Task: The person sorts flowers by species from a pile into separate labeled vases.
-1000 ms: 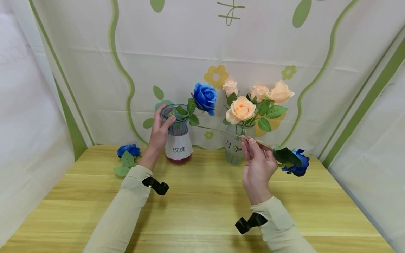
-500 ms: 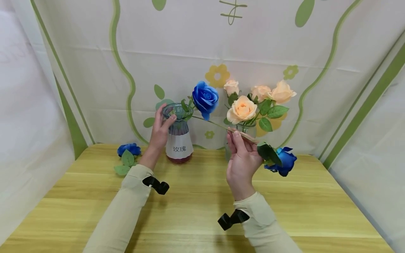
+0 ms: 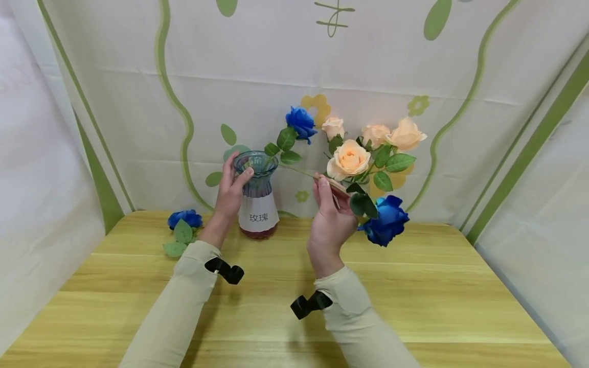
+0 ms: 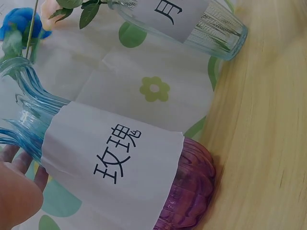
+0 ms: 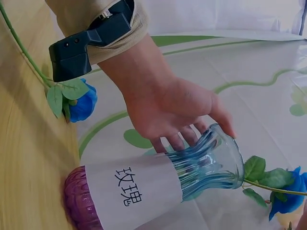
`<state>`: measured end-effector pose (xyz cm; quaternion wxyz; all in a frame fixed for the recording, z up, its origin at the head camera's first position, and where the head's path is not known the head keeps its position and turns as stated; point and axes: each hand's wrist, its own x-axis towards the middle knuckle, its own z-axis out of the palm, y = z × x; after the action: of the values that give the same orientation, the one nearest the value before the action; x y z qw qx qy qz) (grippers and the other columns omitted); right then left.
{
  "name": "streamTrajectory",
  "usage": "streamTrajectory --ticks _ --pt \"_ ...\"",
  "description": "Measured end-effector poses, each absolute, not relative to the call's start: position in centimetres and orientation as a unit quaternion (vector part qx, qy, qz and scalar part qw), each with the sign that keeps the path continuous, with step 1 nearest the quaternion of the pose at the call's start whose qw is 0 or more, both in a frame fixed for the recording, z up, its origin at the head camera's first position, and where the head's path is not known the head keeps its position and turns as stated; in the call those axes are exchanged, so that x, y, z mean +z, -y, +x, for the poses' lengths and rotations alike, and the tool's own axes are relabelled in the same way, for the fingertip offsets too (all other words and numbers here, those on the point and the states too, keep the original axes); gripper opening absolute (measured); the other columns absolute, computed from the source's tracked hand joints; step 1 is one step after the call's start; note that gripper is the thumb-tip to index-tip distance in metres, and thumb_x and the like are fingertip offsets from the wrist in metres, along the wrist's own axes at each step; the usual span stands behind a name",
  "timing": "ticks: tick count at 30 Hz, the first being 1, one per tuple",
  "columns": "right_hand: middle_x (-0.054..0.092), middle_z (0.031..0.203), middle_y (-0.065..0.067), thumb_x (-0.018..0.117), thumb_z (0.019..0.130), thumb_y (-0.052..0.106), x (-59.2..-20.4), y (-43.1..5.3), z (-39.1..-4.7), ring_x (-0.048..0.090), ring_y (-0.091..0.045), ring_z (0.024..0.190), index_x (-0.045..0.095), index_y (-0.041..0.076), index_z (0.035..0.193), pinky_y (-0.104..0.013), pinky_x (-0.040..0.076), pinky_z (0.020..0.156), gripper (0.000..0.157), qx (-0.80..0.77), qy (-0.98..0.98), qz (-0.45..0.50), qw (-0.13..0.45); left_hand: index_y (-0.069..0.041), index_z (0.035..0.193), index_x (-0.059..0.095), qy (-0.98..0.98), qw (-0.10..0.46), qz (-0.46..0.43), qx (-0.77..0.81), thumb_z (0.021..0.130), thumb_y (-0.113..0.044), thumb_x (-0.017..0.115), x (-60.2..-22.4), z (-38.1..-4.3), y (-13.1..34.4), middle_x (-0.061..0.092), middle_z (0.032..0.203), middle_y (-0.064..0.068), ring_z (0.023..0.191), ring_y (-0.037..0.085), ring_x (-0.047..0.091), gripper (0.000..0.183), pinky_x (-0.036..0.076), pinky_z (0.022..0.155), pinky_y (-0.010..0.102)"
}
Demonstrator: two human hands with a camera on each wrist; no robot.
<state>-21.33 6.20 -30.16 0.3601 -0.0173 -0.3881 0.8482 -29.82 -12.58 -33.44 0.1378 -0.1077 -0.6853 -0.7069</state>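
A ribbed glass vase (image 3: 258,190) with a white label stands on the table, blue at the rim and purple at the base. My left hand (image 3: 230,197) grips it near the top, thumb at the rim. One blue rose (image 3: 300,123) leans out of its mouth to the right. Right of the vase, my right hand (image 3: 332,230) pinches the stem of another blue rose (image 3: 385,222). That bloom hangs to the right and low, while the thin stem end points left to the vase rim. The right wrist view shows a stem (image 5: 276,189) right at the rim.
Behind my right hand, a clear labelled vase (image 4: 218,31) holds several peach roses (image 3: 349,159). Another blue rose (image 3: 185,219) lies on the wooden table (image 3: 257,317), left of my left hand. A printed cloth (image 3: 257,51) hangs close behind.
My right hand has moved left and slightly up with its rose, bringing the stem end to the vase. The rose in the vase has swung upward and turned. My left hand stays on the vase.
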Motion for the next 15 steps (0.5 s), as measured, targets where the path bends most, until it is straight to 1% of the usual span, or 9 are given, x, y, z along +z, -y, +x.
streamTrajectory --ticks 3,5,10,12,15 --pt "0.083 0.102 -0.011 0.079 0.094 0.002 -29.8 -5.4 -21.6 0.082 -0.02 0.099 0.076 -0.002 0.109 -0.035 0.063 0.093 0.016 0.856 0.386 -0.023 0.343 -0.024 0.17 0.02 0.686 0.138 -0.105 -0.706 0.106 -0.039 0.056 -33.4 -29.8 12.7 0.011 0.181 0.002 0.168 0.025 0.007 0.075 0.013 0.135 0.053" --pt "0.082 0.103 -0.011 0.078 0.094 0.001 -29.6 -5.0 -21.9 0.081 -0.019 0.098 0.075 -0.001 0.109 -0.034 0.063 0.094 0.016 0.863 0.38 -0.028 0.331 -0.024 0.17 0.02 0.687 0.138 -0.105 -0.706 0.106 -0.039 0.056 -33.4 -29.8 12.7 0.01 0.181 0.001 0.168 0.025 0.006 0.075 0.013 0.135 0.053" --pt "0.08 0.109 -0.018 0.079 0.094 0.001 -29.3 -4.2 -22.5 0.081 -0.022 0.101 0.075 0.001 0.109 -0.033 0.063 0.094 0.016 0.865 0.389 -0.024 0.317 -0.024 0.17 0.02 0.686 0.137 -0.108 -0.707 0.106 -0.038 0.057 -33.4 -29.7 12.6 0.014 0.18 0.002 0.168 0.025 0.008 0.075 0.013 0.135 0.053" --pt "0.08 0.11 -0.019 0.08 0.094 0.003 -29.2 -4.0 -22.7 0.081 -0.024 0.101 0.075 0.001 0.108 -0.033 0.063 0.094 0.015 0.855 0.403 -0.015 0.326 -0.023 0.17 0.019 0.685 0.137 -0.109 -0.708 0.106 -0.038 0.056 -33.4 -29.7 12.6 0.016 0.18 0.002 0.168 0.025 0.009 0.075 0.014 0.135 0.052" --pt "0.081 0.107 -0.017 0.081 0.092 0.004 -28.9 -4.0 -22.9 0.081 -0.027 0.1 0.075 -0.005 0.108 -0.035 0.064 0.092 0.018 0.842 0.413 0.0 0.348 -0.024 0.17 0.02 0.686 0.138 -0.107 -0.707 0.106 -0.038 0.056 -33.5 -29.8 12.6 0.017 0.179 0.002 0.167 0.025 0.01 0.075 0.014 0.135 0.052"
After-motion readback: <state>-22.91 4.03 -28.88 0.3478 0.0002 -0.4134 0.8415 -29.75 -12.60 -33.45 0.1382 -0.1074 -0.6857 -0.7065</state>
